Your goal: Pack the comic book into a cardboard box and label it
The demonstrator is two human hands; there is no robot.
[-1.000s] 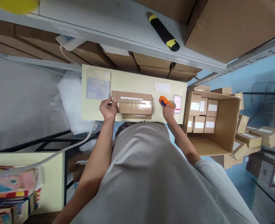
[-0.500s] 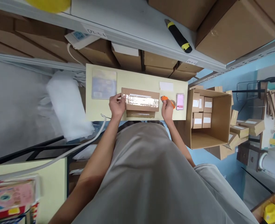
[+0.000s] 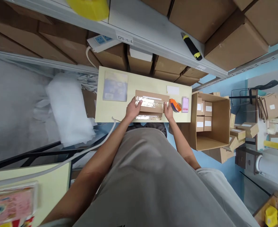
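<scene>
A brown cardboard box (image 3: 150, 108) with shiny clear tape along its top lies on the pale yellow table (image 3: 139, 78). My left hand (image 3: 133, 109) grips its left end, thumb on top. At the right end, my right hand (image 3: 168, 111) holds the box with the thumb over the edge. An orange tape dispenser (image 3: 175, 105) rests just right of my right hand, apart from it. Beyond that lies a phone (image 3: 185, 104) with a pinkish screen. A white label (image 3: 173, 90) sits behind the box. The fingertips beneath the box are hidden.
Right of the table stands a large open carton (image 3: 212, 143) with several small labelled boxes inside. A shelf above holds a utility knife (image 3: 192, 47) and cartons. A flat bluish packet (image 3: 115, 86) lies at the table's left, and a white cable (image 3: 91, 145) runs past my left arm.
My right hand has let go of the orange tape dispenser, now lying on the table, and grasps the box's right end. My left hand has shifted its grip. The view has moved somewhat.
</scene>
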